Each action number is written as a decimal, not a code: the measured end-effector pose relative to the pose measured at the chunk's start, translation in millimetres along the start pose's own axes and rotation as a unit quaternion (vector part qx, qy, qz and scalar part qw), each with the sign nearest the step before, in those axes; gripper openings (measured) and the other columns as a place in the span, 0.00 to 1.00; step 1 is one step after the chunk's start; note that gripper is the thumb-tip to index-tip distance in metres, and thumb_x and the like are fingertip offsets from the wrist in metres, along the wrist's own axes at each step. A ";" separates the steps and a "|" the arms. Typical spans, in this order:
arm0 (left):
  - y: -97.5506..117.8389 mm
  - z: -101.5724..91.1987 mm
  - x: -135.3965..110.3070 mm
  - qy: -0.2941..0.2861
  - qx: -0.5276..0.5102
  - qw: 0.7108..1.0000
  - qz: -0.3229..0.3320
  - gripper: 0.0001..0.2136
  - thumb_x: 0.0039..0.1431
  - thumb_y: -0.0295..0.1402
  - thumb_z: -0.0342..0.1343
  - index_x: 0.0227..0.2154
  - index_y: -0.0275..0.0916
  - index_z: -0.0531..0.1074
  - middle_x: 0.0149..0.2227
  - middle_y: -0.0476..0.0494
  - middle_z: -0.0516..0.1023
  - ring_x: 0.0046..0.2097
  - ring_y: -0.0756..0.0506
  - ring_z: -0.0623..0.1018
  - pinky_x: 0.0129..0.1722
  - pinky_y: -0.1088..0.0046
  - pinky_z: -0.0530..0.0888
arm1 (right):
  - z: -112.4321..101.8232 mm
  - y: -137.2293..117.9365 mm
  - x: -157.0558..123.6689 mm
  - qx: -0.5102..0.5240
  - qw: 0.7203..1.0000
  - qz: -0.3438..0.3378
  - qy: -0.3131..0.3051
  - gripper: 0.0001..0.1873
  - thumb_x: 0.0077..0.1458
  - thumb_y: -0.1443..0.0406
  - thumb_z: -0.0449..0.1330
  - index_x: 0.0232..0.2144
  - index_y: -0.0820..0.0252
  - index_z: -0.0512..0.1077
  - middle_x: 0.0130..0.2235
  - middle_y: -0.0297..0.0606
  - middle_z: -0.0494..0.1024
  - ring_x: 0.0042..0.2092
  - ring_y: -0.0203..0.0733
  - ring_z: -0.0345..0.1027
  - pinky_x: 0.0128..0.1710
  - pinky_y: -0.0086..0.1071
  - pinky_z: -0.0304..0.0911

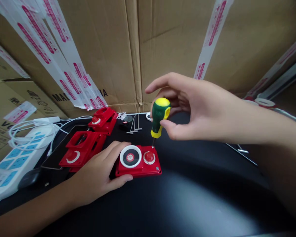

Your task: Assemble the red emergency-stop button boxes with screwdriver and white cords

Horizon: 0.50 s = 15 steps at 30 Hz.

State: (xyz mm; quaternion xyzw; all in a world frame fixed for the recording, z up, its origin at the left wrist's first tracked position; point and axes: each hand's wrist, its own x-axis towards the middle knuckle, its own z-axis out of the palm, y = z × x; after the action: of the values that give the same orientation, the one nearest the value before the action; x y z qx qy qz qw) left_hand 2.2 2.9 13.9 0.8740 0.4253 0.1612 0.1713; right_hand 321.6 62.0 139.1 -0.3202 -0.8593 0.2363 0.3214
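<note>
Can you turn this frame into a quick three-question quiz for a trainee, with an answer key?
1. Open question: which hand grips the red housing?
2. True or false: the screwdriver points tip down at the housing's far right corner.
3. Fill in: as pictured, the red button lies to the ____ of the white-rimmed disc.

Key:
1. The left hand; the right hand holds the screwdriver.
2. True.
3. Right.

Found "MAD" and "IA" on carton (108, 59), either side of tape (70, 82); "Ve" on box (40, 102), left of tape. Cannot read tape print.
</note>
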 end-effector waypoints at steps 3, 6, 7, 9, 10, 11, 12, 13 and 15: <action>0.7 -0.3 -0.1 0.012 -0.006 1.000 0.000 0.31 0.73 0.42 0.64 0.73 0.51 0.59 0.66 0.38 0.76 0.64 0.32 0.82 0.59 0.55 0.84 | 0.2 -3.6 1.3 0.055 0.998 0.024 -0.036 0.24 0.58 0.70 0.72 0.56 0.51 0.79 0.52 0.37 0.87 0.48 0.49 0.82 0.49 0.41 0.80; 1.1 -0.8 -0.1 0.019 -0.009 1.000 0.000 0.31 0.73 0.42 0.65 0.72 0.51 0.61 0.66 0.38 0.77 0.63 0.32 0.83 0.58 0.56 0.84 | -0.9 -7.4 2.2 0.063 0.997 0.030 -0.021 0.17 0.60 0.70 0.71 0.51 0.51 0.81 0.52 0.38 0.87 0.50 0.50 0.81 0.52 0.42 0.80; 1.2 -0.9 0.0 0.019 -0.009 1.000 0.002 0.30 0.73 0.42 0.65 0.72 0.51 0.61 0.66 0.38 0.77 0.63 0.32 0.83 0.57 0.56 0.84 | -1.4 -8.2 2.2 0.065 0.997 0.028 -0.015 0.17 0.60 0.70 0.71 0.51 0.51 0.81 0.52 0.37 0.87 0.50 0.50 0.81 0.52 0.42 0.80; 1.2 -1.2 0.2 0.016 -0.009 1.000 0.006 0.30 0.73 0.42 0.64 0.72 0.51 0.61 0.66 0.38 0.77 0.63 0.32 0.83 0.58 0.56 0.84 | -2.6 -9.1 1.8 0.067 0.997 0.028 -0.006 0.17 0.61 0.70 0.71 0.51 0.51 0.81 0.53 0.36 0.87 0.51 0.50 0.82 0.52 0.41 0.80; 1.2 -1.1 0.2 0.014 -0.009 1.000 0.007 0.30 0.73 0.42 0.64 0.72 0.51 0.61 0.66 0.38 0.77 0.63 0.32 0.83 0.58 0.56 0.84 | -3.0 -9.2 1.6 0.069 0.997 0.028 -0.004 0.18 0.60 0.70 0.71 0.51 0.51 0.81 0.54 0.36 0.86 0.51 0.50 0.82 0.52 0.40 0.80; 1.2 -1.0 0.0 0.014 -0.010 1.000 0.006 0.30 0.73 0.42 0.64 0.72 0.51 0.61 0.66 0.39 0.77 0.63 0.33 0.83 0.58 0.56 0.84 | -3.2 -9.0 1.5 0.071 0.997 0.030 -0.003 0.19 0.59 0.70 0.71 0.51 0.51 0.82 0.54 0.36 0.86 0.51 0.50 0.82 0.51 0.40 0.80; 1.3 -0.9 -0.2 0.014 -0.010 1.000 0.005 0.30 0.73 0.42 0.64 0.72 0.51 0.61 0.65 0.39 0.77 0.63 0.33 0.83 0.59 0.56 0.84 | -3.1 -8.8 1.4 0.076 0.997 0.031 -0.002 0.19 0.58 0.71 0.71 0.51 0.51 0.82 0.54 0.36 0.87 0.51 0.50 0.83 0.51 0.40 0.80; 1.3 -0.6 -0.6 0.016 -0.009 1.000 0.004 0.30 0.73 0.42 0.64 0.72 0.51 0.61 0.65 0.39 0.77 0.63 0.33 0.83 0.59 0.56 0.84 | -2.8 -8.5 1.4 0.082 0.996 0.031 -0.001 0.19 0.58 0.72 0.71 0.50 0.51 0.82 0.53 0.36 0.87 0.52 0.50 0.83 0.51 0.40 0.80; 1.3 -0.3 -1.2 0.019 -0.008 1.000 0.001 0.30 0.73 0.42 0.64 0.73 0.52 0.61 0.66 0.40 0.77 0.64 0.33 0.82 0.59 0.57 0.83 | -1.9 -8.3 1.8 0.093 0.995 0.034 0.003 0.18 0.58 0.72 0.71 0.49 0.51 0.81 0.52 0.36 0.87 0.51 0.50 0.82 0.51 0.40 0.80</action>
State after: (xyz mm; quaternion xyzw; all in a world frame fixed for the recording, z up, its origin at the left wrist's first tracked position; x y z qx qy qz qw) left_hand 2.3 1.2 14.7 0.8695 0.4267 0.1816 0.1698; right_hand 318.6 58.0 146.2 -0.3183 -0.8214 0.3252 0.3440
